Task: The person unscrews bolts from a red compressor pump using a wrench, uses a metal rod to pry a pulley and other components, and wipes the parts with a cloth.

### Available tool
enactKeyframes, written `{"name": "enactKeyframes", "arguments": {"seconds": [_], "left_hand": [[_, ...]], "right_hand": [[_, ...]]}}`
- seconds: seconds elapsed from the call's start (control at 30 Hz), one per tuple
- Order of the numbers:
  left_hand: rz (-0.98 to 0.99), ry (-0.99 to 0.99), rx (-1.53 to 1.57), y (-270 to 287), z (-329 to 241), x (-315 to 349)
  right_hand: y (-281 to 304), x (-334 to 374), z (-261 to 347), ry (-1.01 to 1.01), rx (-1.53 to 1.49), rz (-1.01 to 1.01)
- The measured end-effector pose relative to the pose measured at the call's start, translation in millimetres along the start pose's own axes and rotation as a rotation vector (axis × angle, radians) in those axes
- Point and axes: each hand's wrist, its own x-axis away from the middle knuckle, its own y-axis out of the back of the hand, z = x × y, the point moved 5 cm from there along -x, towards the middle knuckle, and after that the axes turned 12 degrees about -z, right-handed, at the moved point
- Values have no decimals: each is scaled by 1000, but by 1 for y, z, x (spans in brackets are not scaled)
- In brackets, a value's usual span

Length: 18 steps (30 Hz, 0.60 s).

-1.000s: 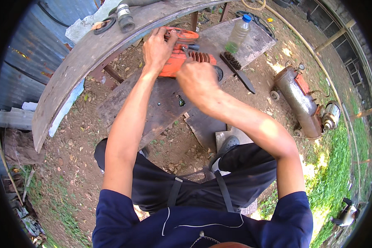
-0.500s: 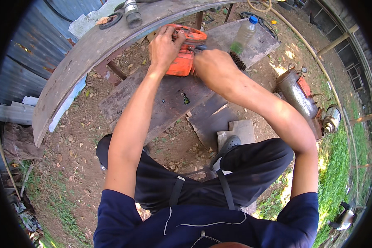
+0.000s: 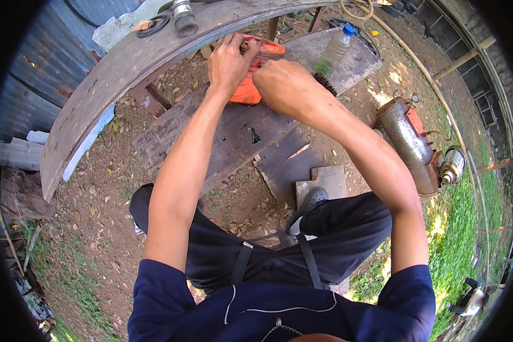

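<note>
An orange machine housing (image 3: pixel 246 91), scuffed and dark in its recesses, sits on the far part of a low wooden plank bench (image 3: pixel 211 151). My left hand (image 3: pixel 229 64) grips its upper left side, fingers bent over the top and thumb toward the middle. Against its right side is my right hand (image 3: pixel 282 85), curled into a fist, and whatever its fingers hold is hidden. A dark bristly brush (image 3: pixel 326 83) lies just beyond the right wrist. Behind it stands a clear bottle (image 3: pixel 335 51) with a blue cap and greenish contents. Dark wet spots (image 3: pixel 255 135) mark the bench nearer me.
A curved-looking wooden table (image 3: pixel 102 91) rises at the far left, bearing a metal pipe fitting (image 3: pixel 184 20) and a black ring (image 3: pixel 153 26). On the ground at right lies a rusty metal tank (image 3: pixel 407 134). Loose boards (image 3: pixel 290 165) lie by my foot.
My right fist has shifted slightly left and up, closer to my left hand, covering more of the orange housing. My left hand keeps its hold.
</note>
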Motion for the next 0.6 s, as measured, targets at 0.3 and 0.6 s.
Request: {"name": "enactKeyframes", "arguments": {"seconds": [0.3,0.6], "left_hand": [[8,-9,-11,2,-3,1],[19,15,-8,-1,1,0]], "right_hand": [[-14,67,-42,-132,22,119],[-22,90,-101,45,50,83]]}}
